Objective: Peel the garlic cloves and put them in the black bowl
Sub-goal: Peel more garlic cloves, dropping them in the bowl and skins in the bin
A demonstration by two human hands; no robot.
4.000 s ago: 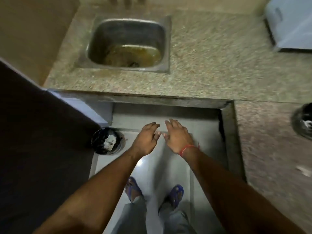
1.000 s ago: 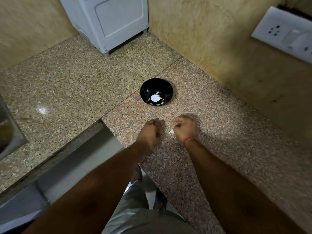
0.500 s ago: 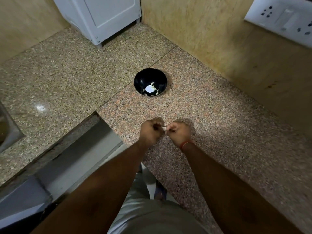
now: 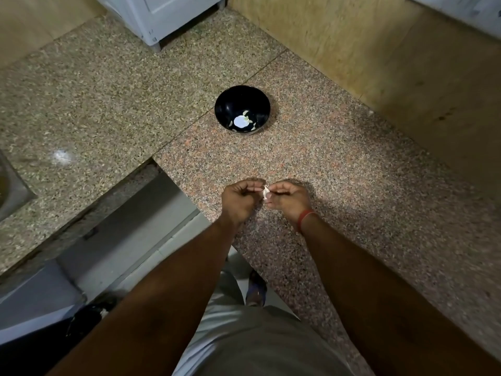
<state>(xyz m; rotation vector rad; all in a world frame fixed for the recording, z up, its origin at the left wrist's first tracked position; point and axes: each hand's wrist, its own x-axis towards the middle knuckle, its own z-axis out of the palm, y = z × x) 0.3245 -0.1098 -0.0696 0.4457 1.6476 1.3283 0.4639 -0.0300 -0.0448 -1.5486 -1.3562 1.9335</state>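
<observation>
A small white garlic clove (image 4: 266, 192) sits between my two hands above the reddish granite counter (image 4: 339, 169). My right hand (image 4: 287, 200), with a red thread at the wrist, pinches the clove. My left hand (image 4: 240, 199) has its fingers curled and its fingertips meet the clove from the left. The black bowl (image 4: 230, 104) stands farther back on the counter and holds several pale peeled cloves (image 4: 242, 122).
A white appliance (image 4: 162, 14) stands at the back against the tan wall (image 4: 379, 50). A steel sink edge (image 4: 13, 191) shows at far left. The counter has a cut-out gap (image 4: 130, 226) in front left, with floor and a dark bin (image 4: 89, 318) below.
Four seconds ago I faced the sink with both hands empty over the floor gap. Since then my view turned to the bowl corner, and both hands closed on a clove.
</observation>
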